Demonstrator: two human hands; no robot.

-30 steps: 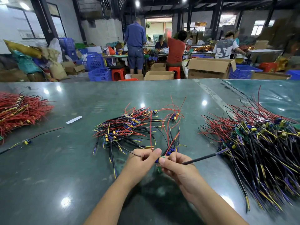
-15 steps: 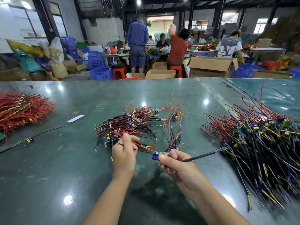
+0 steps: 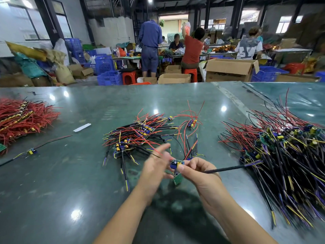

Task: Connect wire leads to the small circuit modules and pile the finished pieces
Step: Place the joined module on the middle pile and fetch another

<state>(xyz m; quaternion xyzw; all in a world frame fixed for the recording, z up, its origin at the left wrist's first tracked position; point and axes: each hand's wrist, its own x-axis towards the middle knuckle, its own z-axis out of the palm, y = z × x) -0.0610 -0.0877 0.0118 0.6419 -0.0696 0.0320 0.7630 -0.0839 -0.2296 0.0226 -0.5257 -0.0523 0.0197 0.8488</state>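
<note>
Our right hand (image 3: 198, 170) pinches a small green circuit module (image 3: 176, 164) with a stiff black lead (image 3: 226, 169) jutting toward 3 o'clock; our blurred left hand (image 3: 154, 166) touches it, fingers spread. On the glossy green table (image 3: 61, 182), tangled wired modules (image 3: 137, 136) lie at 12 o'clock, a bristling pile (image 3: 281, 155) at 3.

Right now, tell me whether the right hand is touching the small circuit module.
Touching. The head view shows the right hand pinching the small circuit module between thumb and fingertips, with no gap.
</note>
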